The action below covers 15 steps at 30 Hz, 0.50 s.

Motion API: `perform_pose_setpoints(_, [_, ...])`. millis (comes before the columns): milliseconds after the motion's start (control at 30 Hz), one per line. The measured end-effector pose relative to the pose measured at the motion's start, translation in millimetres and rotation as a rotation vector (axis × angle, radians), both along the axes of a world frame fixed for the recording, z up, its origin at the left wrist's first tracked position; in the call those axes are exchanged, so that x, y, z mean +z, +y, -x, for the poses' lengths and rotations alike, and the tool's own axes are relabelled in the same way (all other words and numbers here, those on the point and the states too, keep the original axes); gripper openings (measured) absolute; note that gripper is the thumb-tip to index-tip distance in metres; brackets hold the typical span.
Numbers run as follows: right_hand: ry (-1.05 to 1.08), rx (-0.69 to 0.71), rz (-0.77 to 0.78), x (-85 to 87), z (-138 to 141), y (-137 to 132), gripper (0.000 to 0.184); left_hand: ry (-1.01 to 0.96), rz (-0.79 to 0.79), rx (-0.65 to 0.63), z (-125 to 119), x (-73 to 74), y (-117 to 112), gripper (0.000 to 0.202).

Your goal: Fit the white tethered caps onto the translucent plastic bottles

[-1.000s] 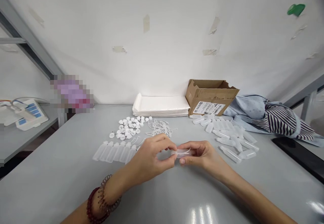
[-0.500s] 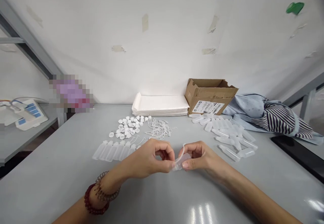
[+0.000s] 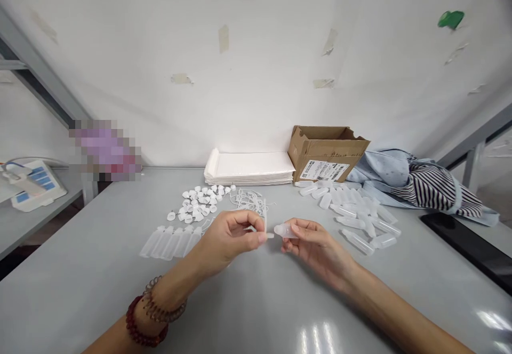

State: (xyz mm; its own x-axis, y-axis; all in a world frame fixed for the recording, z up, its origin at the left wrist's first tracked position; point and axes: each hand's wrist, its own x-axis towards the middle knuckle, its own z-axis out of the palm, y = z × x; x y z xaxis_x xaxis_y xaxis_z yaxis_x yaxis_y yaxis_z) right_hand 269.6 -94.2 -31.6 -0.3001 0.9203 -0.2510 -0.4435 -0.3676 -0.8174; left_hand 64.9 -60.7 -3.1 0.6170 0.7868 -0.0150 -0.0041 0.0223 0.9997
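Observation:
My left hand pinches a thin white plastic strip between thumb and fingertips; part of it stands up and a short end points right. My right hand is closed round a small translucent plastic bottle, its neck toward the left hand. A narrow gap separates strip and bottle. Left of my left hand, several similar bottles lie side by side in a row. Behind it are a pile of white caps and a tangle of thin white strips. More loose bottles lie to the right.
A stack of white padded envelopes and an open cardboard box stand against the wall. At the right are a light blue cloth with striped fabric and a black phone. A white and blue device sits at far left.
My hands have drawn apart; the strip, earlier against the bottle, is now separate in my left hand. The bottle has turned so its neck points left. The view has shifted slightly right.

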Motion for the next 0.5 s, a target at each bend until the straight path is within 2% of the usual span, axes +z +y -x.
perform_pose_setpoints(167, [0.070,0.023,0.009,-0.6,4,-3,0.018,0.034,-0.178,0.206,-8,-1.3,-5,0.010])
perform_pose_setpoints(500, [0.056,0.026,-0.037,-3.5,6,-5,0.017,-0.023,-0.305,0.336,-22,-17.3,-15,0.006])
